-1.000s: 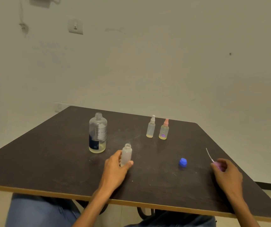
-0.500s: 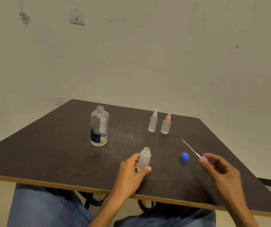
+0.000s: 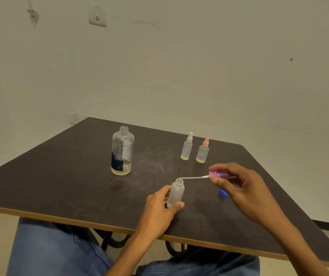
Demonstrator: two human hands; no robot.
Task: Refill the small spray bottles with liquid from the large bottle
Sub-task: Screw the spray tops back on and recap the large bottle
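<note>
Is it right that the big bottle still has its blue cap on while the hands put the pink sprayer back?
Not quite. The head view shows the big bottle open at the neck; the blue cap lies on the table. The right hand does hold the pink sprayer.

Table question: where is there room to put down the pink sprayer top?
Bare tabletop lies left of the large bottle, and along the right edge beyond the pink-topped bottle. It is crowded around the open small bottle, both hands and the blue cap.
</note>
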